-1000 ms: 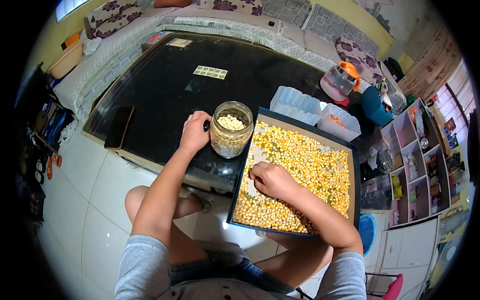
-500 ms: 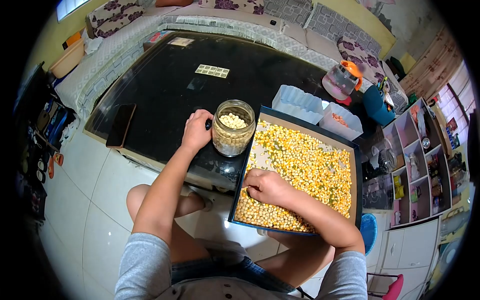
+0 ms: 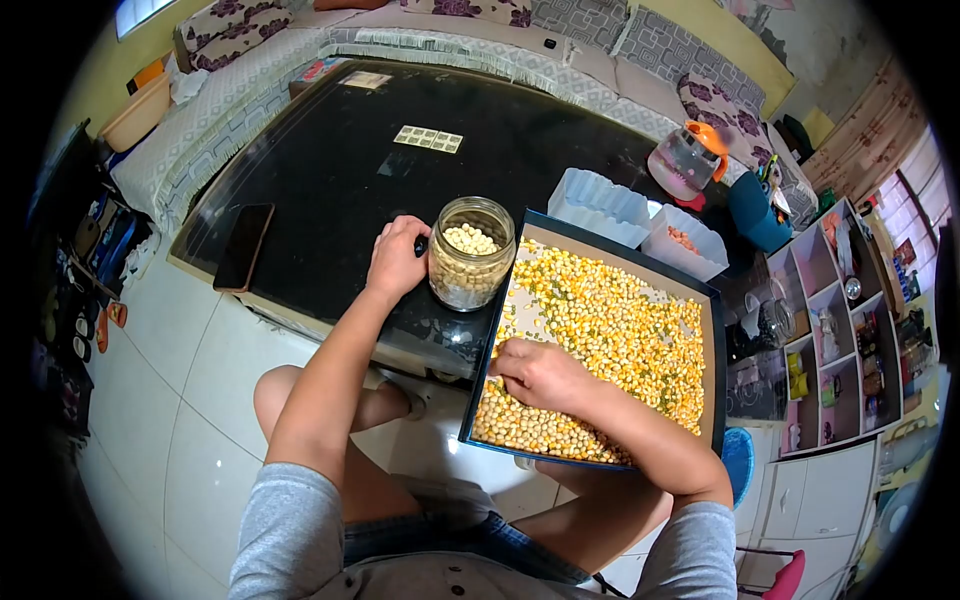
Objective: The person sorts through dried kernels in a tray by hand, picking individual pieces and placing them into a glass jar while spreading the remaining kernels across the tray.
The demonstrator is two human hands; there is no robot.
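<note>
My left hand (image 3: 398,258) rests on the black table just left of a glass jar (image 3: 471,255), its fingers curled round a small dark object that is mostly hidden. Pale round beans fill much of the open jar. My right hand (image 3: 540,372) is inside a shallow dark-edged box (image 3: 717,375), low at its left side, fingers bent down; anything in its fingertips is too small to make out. Yellow corn kernels (image 3: 620,310), mixed with small green bits, spread over the box. Pale beans (image 3: 520,425) lie along its near edge.
Two translucent plastic containers (image 3: 598,208) stand behind the box, one holding orange pieces. Farther back are an orange-lidded pitcher (image 3: 688,160) and a teal holder (image 3: 760,212). A phone (image 3: 243,248) lies at the table's left, a white card (image 3: 428,139) mid-table. Shelves (image 3: 830,330) stand right.
My right hand has moved slightly left and down within the box since the first frame, its fingers still bent down. My left hand stays beside the jar.
</note>
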